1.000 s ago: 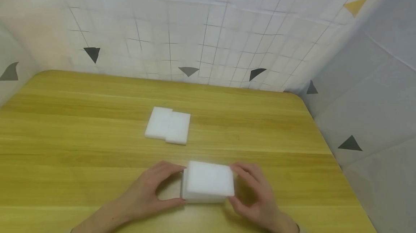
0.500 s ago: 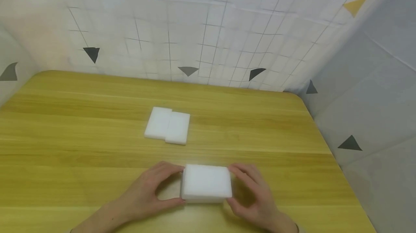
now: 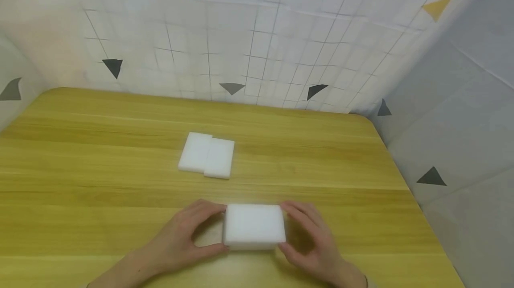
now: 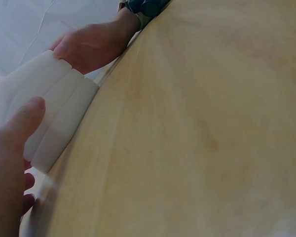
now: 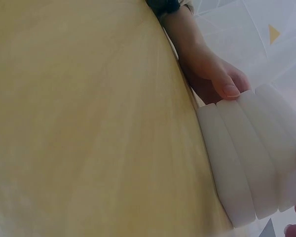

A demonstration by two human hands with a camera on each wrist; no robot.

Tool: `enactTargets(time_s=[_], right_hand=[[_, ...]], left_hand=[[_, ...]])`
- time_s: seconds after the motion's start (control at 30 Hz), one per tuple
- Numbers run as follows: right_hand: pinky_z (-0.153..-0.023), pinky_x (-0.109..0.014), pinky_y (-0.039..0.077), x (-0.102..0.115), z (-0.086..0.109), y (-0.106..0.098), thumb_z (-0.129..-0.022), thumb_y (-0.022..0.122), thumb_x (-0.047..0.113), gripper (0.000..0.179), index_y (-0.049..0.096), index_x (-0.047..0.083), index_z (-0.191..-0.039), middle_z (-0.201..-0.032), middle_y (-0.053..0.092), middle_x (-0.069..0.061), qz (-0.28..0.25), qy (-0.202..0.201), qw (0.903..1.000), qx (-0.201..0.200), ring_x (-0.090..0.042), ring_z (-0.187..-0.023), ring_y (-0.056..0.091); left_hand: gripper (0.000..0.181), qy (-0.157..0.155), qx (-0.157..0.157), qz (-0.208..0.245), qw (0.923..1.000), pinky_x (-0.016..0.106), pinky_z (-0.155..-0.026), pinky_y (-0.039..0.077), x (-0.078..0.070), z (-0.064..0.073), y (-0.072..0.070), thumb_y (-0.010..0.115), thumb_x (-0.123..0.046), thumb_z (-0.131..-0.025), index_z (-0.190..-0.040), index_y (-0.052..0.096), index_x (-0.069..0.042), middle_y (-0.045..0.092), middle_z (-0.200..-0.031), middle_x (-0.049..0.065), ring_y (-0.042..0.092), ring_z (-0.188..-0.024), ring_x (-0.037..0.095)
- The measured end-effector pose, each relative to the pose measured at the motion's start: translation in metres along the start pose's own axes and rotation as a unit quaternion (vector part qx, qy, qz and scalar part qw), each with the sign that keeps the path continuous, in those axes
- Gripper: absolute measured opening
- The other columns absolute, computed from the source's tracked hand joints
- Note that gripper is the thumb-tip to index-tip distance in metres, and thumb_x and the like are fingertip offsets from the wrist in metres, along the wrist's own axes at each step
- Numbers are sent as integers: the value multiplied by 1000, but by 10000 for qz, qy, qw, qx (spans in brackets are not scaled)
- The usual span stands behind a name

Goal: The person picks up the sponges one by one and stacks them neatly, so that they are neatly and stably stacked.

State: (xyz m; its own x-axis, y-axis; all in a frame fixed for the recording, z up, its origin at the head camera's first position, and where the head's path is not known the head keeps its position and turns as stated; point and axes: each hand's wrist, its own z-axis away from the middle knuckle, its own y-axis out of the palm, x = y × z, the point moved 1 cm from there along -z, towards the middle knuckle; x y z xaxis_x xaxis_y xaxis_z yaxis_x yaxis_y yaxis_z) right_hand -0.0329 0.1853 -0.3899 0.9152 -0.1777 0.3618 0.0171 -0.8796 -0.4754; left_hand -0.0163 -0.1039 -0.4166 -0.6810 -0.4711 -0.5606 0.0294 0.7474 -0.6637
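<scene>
In front of me lies a stack of several white sponge blocks (image 5: 237, 163), flush with one another at the ends. Its top sponge (image 3: 254, 224) sits level over the ones below. My left hand (image 3: 180, 233) grips the stack's left end, thumb on the near side and fingertips at the far corner. At the opposite end, my right hand (image 3: 321, 244) pinches the top sponge between thumb and fingers. The right wrist view shows the left thumb (image 5: 231, 92) against the middle layers. Much of the right hand is outside that view.
Two flat white sponges (image 3: 218, 158) lie side by side on the wooden table (image 3: 100, 154), farther back and left of the stack. A white curtain (image 3: 180, 20) with grid lines and triangles hangs behind the table, and a pale wall stands at the right.
The top sponge has slid left and slightly nearer, from overhanging the right end to lying in line with the stack. My right hand moved left with it; my left hand stayed nearly still.
</scene>
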Motion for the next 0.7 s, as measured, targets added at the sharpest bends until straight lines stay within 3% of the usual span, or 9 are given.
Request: enactTargets(time_s=[0.3,0.53,0.7], right_hand=[[-97,-22,41,4,-1,0,-78,76,20,63,50,-16,-122,-119,58,-17,-199,534,9975,416,-22,-105,53],[-95,-24,43,-8,14,2,-76,77,22,66,49,-15,-124,-119,59,-16,-168,581,9973,416,-21,-105,53],[-91,-26,46,-8,10,2,-76,77,20,64,50,-17,-120,-115,59,-17,-154,419,9988,202,-22,-102,54]], left_hand=[[63,-61,23,-28,10000,31,-92,49,0,-1,0,76,-43,-76,-130,51,-21,58,-119,-9,55,-108,9],[63,-87,-61,-134,9999,28,-95,46,-1,-1,-1,75,-41,-78,-132,49,-23,54,-125,-12,52,-113,8],[49,-560,-288,-276,9976,32,-99,43,1,-1,-2,66,-28,-87,-133,51,-18,54,-129,-8,50,-117,11]])
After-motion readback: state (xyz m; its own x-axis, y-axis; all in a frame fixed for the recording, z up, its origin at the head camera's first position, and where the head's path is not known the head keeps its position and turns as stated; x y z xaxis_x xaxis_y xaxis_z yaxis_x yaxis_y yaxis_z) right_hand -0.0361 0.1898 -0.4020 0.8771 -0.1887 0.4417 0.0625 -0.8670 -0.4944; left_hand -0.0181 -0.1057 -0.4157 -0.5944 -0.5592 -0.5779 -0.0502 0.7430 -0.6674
